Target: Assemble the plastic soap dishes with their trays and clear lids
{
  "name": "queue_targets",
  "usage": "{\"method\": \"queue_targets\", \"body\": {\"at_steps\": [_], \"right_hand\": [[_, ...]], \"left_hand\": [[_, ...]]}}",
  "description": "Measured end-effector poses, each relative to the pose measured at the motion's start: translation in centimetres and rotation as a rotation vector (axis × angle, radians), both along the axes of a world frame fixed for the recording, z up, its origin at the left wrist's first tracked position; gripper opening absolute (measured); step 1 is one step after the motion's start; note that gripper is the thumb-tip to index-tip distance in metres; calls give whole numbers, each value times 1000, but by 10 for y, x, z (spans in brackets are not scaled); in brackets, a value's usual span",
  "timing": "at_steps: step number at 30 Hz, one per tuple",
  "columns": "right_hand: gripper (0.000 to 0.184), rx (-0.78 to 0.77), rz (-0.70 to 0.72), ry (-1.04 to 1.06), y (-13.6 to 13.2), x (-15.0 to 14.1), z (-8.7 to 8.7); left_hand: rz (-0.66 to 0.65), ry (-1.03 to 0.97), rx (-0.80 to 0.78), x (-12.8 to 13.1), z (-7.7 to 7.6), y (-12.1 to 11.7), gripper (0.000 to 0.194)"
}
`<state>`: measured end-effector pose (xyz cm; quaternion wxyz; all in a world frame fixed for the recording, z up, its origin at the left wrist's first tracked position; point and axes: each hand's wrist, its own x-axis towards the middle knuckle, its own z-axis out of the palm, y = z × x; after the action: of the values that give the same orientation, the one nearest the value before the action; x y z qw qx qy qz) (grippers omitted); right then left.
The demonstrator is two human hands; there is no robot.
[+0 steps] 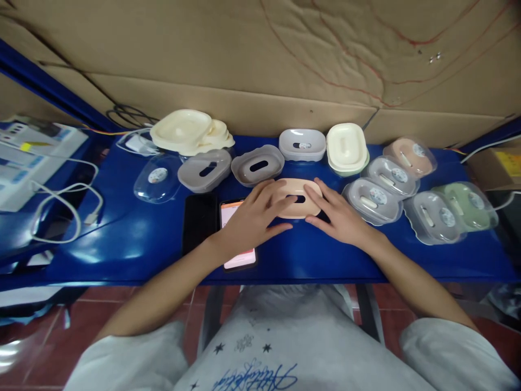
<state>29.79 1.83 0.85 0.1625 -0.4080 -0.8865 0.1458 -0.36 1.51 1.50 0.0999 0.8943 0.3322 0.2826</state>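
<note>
A peach oval soap-dish tray [299, 190] with a slot in its middle lies on the blue table [134, 239] in front of me. My left hand [254, 214] rests on its left side, fingers spread across the top. My right hand [336, 214] presses its right side, fingers stretched along the edge. Both hands touch the tray from above; neither is wrapped round it.
Two grey slotted trays [207, 169] [257, 164] lie behind, beside a clear lid [157, 176] and stacked cream dishes [185, 130]. Several lidded soap boxes [372, 200] stand at the right. Two phones [198, 220] [240, 255] lie at the left hand; cables [61, 209] at far left.
</note>
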Motion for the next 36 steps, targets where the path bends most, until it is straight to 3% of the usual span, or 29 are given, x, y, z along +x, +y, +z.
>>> {"method": "queue_targets", "body": {"at_steps": [4,8,12,17,22,28,33,36], "right_hand": [[63,36,5,-40,3,2,2],[42,98,22,-27,4,-3,6],[32,148,44,-6,2,-6,7],[31,320,-85,-4,10,0,19],[36,454,-348,-207,41,14,38],[30,472,-398,-328,68,28,35],[30,544,-327,-175,47,35,38],[22,549,-206,1,21,35,42]], "left_hand": [[-4,145,46,-2,-15,4,30],[44,113,60,-5,-5,6,25],[243,120,84,-9,10,9,29],[421,199,89,-16,6,16,21],[430,209,-21,-20,5,21,16],[422,188,-13,-23,5,23,30],[418,184,-16,-28,-1,28,26],[343,45,-49,-32,0,34,28]]}}
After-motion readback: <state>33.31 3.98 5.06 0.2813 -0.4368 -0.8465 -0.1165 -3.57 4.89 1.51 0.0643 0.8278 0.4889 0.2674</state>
